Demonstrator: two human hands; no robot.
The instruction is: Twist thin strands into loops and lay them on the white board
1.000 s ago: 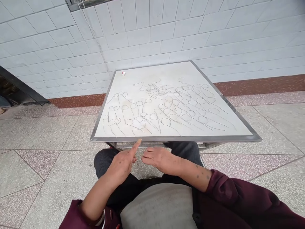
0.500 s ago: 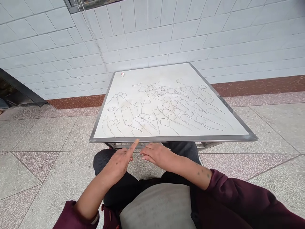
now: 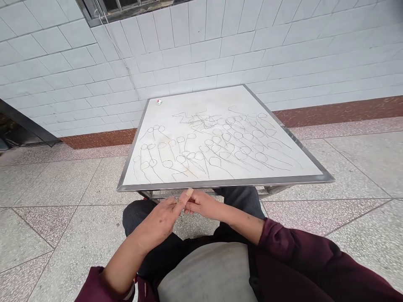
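Head camera view: what is each hand doing?

"The left hand (image 3: pixel 165 217) is touching the right hand (image 3: pixel 206 204) just short of the near edge of the worktop (image 3: pixel 226 182), its thumb pointing forward. Whether either is pinching anything, one cannot tell."

"And the dark looped lines (image 3: pixel 216 148)?"

"They are running across the worktop. A small white-and-red object (image 3: pixel 159 102) is sitting near its far left corner."
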